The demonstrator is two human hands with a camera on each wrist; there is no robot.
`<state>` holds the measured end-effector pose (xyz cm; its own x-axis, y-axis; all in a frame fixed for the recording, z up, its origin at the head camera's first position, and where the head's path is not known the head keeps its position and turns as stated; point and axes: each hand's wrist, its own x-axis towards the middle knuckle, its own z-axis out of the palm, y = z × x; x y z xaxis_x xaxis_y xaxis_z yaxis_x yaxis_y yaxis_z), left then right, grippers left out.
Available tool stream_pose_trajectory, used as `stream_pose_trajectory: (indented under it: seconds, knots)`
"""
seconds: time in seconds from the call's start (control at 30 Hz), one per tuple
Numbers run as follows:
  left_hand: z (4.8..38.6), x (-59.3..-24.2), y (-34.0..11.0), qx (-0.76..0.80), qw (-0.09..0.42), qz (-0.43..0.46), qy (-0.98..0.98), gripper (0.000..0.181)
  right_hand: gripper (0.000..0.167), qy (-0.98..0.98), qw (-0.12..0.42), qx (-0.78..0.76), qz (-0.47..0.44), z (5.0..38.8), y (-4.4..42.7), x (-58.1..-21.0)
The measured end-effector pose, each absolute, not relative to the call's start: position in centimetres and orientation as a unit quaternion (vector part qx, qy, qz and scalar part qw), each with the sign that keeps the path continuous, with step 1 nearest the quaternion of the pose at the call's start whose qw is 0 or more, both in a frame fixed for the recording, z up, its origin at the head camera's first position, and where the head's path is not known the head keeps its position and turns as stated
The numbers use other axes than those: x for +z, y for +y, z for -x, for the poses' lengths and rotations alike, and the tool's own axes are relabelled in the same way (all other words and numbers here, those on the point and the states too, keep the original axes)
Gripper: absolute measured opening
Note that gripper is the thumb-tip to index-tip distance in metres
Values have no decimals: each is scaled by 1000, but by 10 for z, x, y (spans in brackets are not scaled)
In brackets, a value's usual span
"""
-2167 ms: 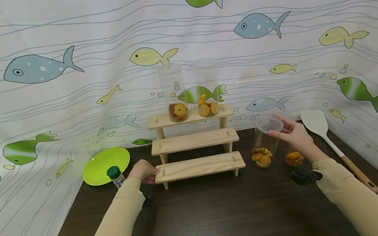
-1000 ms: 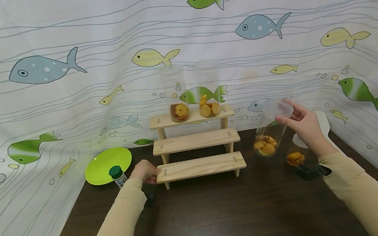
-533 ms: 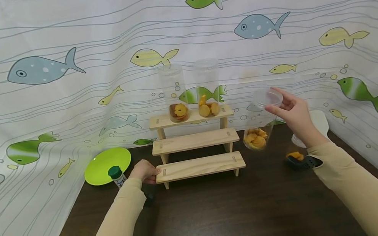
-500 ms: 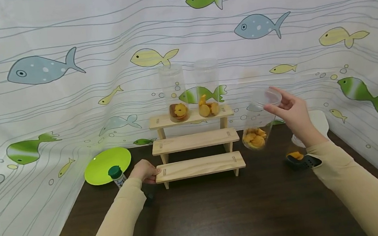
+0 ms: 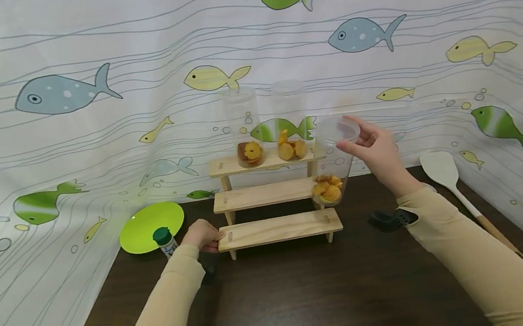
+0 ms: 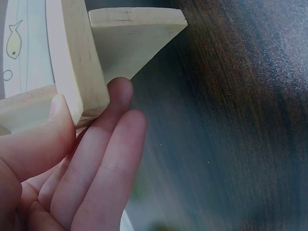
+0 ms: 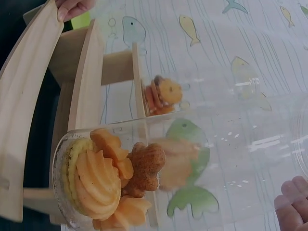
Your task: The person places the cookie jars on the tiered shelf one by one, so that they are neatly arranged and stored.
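A three-step wooden rack (image 5: pixel 279 229) stands on the dark table. My left hand (image 5: pixel 200 236) pinches the left end of its lowest board; in the left wrist view the thumb of that hand (image 6: pixel 91 163) lies on top with fingers underneath. My right hand (image 5: pixel 375 151) grips a clear jar (image 5: pixel 335 160) near its lid, tilted, its base in front of the right end of the middle step. Orange and brown pieces (image 7: pixel 98 178) lie in its bottom. Two clear jars (image 5: pixel 243 127) (image 5: pixel 290 120) with similar pieces stand on the top step.
A green plate (image 5: pixel 151 227) and a green-capped bottle (image 5: pixel 165 241) are left of the rack. On the right lies a white spatula with a wooden handle (image 5: pixel 441 168), partly behind my right forearm. A fish-patterned sheet hangs behind.
My right hand has lifted the jar from the table and carried it left to the rack's right end. My left hand has stayed on the lowest board.
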<state>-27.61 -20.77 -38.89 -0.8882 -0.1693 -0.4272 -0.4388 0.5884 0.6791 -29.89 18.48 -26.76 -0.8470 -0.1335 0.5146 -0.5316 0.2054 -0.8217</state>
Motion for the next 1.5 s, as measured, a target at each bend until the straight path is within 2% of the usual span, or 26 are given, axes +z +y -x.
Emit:
stream_pose_trajectory:
  seconds: [0.43,0.87,1.13,1.5]
  knots:
    - [277,-389,-208,426,154,173,875,30,65,-721,119,639,-241,318,136,-268]
    - [278,-390,-206,428,159,176,872,29,62,-734,124,620,-246,334,91,-267]
    - [274,-387,-204,428,157,175,873,30,66,-691,84,671,-256,340,61,-272]
    - [274,-389,-208,433,155,179,870,29,74,-721,118,641,-234,344,30,-276]
